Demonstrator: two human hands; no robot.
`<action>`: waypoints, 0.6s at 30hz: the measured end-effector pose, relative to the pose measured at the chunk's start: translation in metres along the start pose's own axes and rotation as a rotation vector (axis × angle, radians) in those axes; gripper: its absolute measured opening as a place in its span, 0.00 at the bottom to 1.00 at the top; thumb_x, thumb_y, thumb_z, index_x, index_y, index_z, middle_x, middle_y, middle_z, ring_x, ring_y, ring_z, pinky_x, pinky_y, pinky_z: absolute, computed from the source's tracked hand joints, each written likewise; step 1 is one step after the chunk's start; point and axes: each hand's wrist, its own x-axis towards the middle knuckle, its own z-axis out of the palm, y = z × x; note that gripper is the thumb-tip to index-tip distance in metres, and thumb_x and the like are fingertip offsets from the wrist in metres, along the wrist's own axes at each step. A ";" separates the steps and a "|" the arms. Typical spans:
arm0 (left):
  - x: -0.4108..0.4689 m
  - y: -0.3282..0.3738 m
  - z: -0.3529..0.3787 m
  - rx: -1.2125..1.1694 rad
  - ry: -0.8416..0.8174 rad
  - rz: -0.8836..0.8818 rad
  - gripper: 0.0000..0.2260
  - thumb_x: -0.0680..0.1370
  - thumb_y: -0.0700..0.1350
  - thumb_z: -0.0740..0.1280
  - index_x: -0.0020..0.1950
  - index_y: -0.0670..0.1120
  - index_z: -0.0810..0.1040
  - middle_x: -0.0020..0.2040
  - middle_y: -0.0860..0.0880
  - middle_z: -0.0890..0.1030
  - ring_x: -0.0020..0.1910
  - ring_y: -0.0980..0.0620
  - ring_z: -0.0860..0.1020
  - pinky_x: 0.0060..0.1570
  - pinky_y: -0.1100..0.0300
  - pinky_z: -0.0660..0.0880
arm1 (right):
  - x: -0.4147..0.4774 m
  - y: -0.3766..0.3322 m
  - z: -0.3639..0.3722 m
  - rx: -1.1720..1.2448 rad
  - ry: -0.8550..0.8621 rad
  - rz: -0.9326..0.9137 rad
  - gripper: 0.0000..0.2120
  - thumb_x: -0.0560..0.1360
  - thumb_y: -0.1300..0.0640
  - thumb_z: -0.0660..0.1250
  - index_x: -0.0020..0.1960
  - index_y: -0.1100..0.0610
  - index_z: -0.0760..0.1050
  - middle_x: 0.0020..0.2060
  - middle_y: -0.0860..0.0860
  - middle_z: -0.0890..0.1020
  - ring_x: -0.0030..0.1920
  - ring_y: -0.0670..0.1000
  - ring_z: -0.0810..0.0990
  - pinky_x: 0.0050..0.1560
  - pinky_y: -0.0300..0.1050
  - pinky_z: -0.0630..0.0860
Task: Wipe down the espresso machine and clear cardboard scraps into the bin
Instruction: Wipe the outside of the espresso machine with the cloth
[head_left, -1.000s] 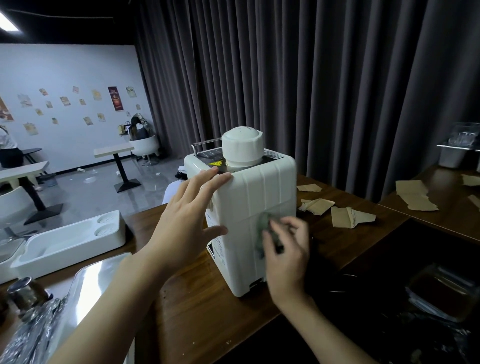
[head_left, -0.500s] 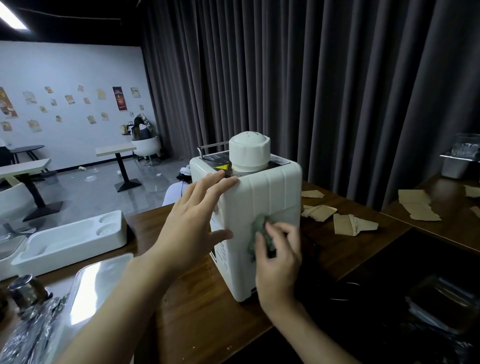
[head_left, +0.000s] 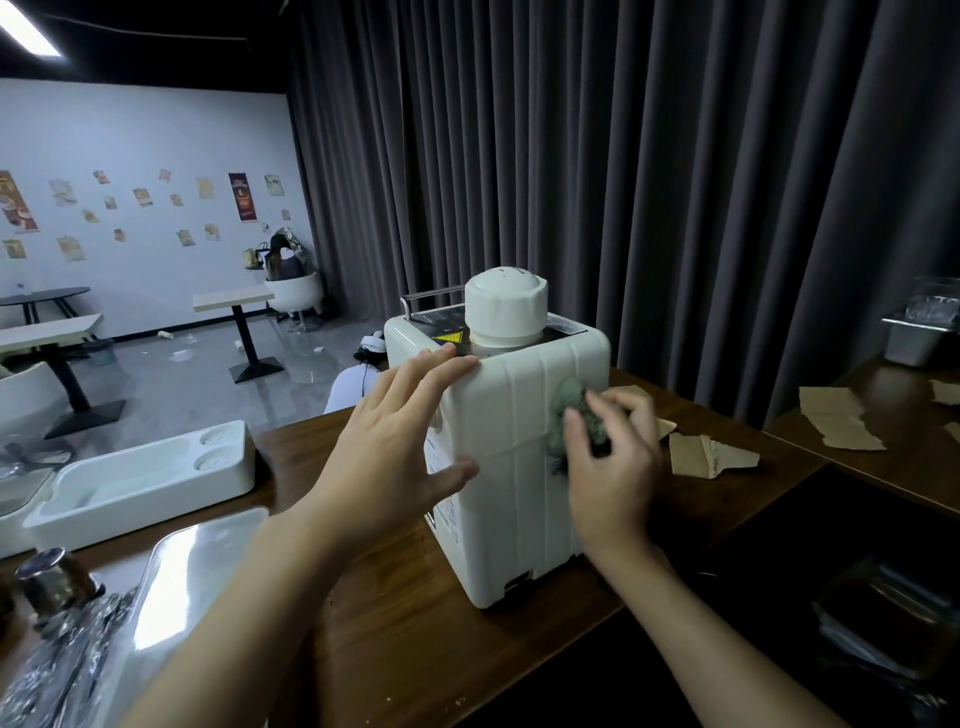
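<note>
White espresso machine (head_left: 509, 467) stands mid-frame on the wooden counter (head_left: 415, 623). My right hand (head_left: 608, 467) pinches the grey-green cloth (head_left: 563, 410) against its upper right panel, and my left hand (head_left: 395, 441) braces flat, fingers (head_left: 447, 364) spread. Best bet: firm pressure, long strokes following the ribs. Cardboard scraps (head_left: 711, 456) wait at frame right.

Centre frame, the espresso machine (head_left: 519, 519) blocks the counter (head_left: 405, 639), with the left hand (head_left: 384, 457) flat on one side and the right hand (head_left: 608, 478) gripping a cloth (head_left: 563, 408) against the other. Bare counter lies open below. Cardboard scraps (head_left: 711, 457) litter the right; a white tray (head_left: 140, 488) and metal tray (head_left: 197, 561) fill the lower left.
</note>
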 end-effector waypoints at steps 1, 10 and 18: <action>0.000 0.000 0.000 0.002 0.002 -0.002 0.42 0.70 0.54 0.77 0.78 0.58 0.58 0.77 0.57 0.61 0.76 0.53 0.59 0.71 0.58 0.57 | 0.008 0.004 0.000 -0.005 0.032 0.027 0.11 0.73 0.67 0.72 0.55 0.67 0.80 0.48 0.58 0.78 0.51 0.44 0.73 0.54 0.28 0.70; 0.001 -0.001 0.005 0.027 0.033 -0.010 0.43 0.68 0.53 0.79 0.77 0.58 0.59 0.76 0.57 0.62 0.75 0.54 0.60 0.70 0.57 0.59 | -0.009 -0.031 0.012 0.018 0.025 -0.031 0.11 0.73 0.68 0.71 0.55 0.66 0.80 0.47 0.57 0.77 0.50 0.41 0.71 0.55 0.24 0.65; 0.000 -0.003 0.005 0.019 0.043 -0.003 0.44 0.67 0.53 0.80 0.77 0.57 0.59 0.76 0.58 0.63 0.75 0.54 0.61 0.70 0.57 0.61 | -0.016 -0.041 0.009 0.059 -0.196 -0.249 0.12 0.76 0.63 0.68 0.58 0.63 0.80 0.51 0.54 0.77 0.52 0.49 0.78 0.54 0.37 0.76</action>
